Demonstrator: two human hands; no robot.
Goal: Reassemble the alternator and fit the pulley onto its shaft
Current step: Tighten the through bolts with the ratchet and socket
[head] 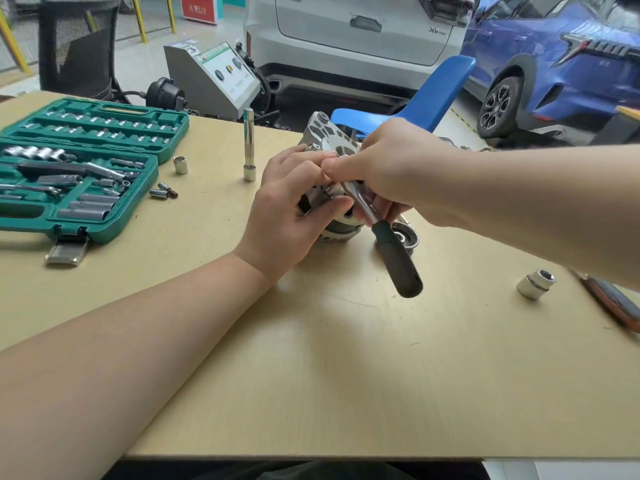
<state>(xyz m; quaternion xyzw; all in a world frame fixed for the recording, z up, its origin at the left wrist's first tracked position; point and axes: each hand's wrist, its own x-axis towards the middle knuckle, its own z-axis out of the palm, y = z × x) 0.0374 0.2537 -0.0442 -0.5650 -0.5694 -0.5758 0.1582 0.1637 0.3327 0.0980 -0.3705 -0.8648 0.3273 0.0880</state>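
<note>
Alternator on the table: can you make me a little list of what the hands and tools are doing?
alternator: on the table, between both hands
left hand: grips the alternator
right hand: holds the ratchet
ratchet: head at the alternator, black handle pointing toward the person
pulley: lying on the table beside the alternator, not fitted
loose socket: on the table, right side
socket set case: open, left side

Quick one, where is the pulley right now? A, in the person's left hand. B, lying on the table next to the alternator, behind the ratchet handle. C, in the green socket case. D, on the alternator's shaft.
B: the pulley lies on the table beside the alternator, partly behind the ratchet handle.
</note>
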